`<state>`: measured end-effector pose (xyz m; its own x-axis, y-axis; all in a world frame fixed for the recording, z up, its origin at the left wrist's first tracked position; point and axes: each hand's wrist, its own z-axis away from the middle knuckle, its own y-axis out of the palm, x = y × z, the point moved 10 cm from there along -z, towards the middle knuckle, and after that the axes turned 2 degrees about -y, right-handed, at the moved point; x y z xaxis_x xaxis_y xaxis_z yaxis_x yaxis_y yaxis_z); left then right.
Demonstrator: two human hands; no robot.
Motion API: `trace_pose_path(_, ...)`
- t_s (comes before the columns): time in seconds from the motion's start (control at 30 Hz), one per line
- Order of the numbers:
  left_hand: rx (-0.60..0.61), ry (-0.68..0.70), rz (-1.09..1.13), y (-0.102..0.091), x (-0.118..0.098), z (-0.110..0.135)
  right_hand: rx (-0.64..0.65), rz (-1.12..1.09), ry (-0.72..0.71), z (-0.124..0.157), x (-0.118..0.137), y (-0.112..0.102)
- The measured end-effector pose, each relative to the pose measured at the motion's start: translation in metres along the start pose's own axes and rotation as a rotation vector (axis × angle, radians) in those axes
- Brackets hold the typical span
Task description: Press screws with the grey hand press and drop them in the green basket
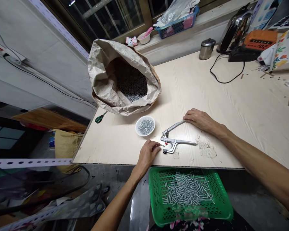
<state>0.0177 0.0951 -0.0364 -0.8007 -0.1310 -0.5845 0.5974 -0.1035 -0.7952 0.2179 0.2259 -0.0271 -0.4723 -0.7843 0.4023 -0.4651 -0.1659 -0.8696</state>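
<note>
My left hand [148, 153] is at the table's front edge, thumb and fingers pinching a thin metal rod [162, 146], possibly a small spring. Its tip points at the jaws of silver snap-fastener pliers [174, 143], whose handles are spread wide. My right hand [202, 121] grips the end of the upper handle. The lower handle lies along the tabletop. A white bowl [137, 131] of small silver metal pieces stands just beyond my left hand. Below the table edge, a green basket [155, 205] holds many short, ribbed metal pieces.
A large open sack [98, 77] of small metal parts stands at the back left, beside green-handled scissors [99, 118]. Toward the back right are a metal canister [207, 49], a kettle [234, 30], an orange tool case [260, 40] and a looped black cable [227, 82]. The windowsill carries a blue basket [178, 29].
</note>
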Motion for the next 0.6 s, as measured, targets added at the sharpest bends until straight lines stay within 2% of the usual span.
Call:
trace_pose_path(0.27, -0.015, 0.202, -0.274, 0.01, -0.038, -0.006, 0.015, 0.03, 0.017, 0.001, -0.005, -0.005)
trace_pose_path(0.4, -0.004, 0.235, -0.257, 0.003, -0.056, 0.021, 0.018, 0.045, 0.041, 0.0, -0.003, -0.005)
trace_pose_path(0.47, 0.105, 0.291, -0.245, 0.005, -0.066, 0.041, 0.015, 0.047, 0.044, 0.0, -0.003, -0.004)
trace_pose_path(0.53, 0.111, 0.321, -0.274, -0.006, -0.07, 0.047, 0.008, 0.046, 0.044, 0.0, -0.002, -0.005)
trace_pose_path(0.6, -0.038, 0.291, -0.359, -0.032, -0.064, 0.033, -0.002, 0.039, 0.048, 0.0, -0.001, -0.005)
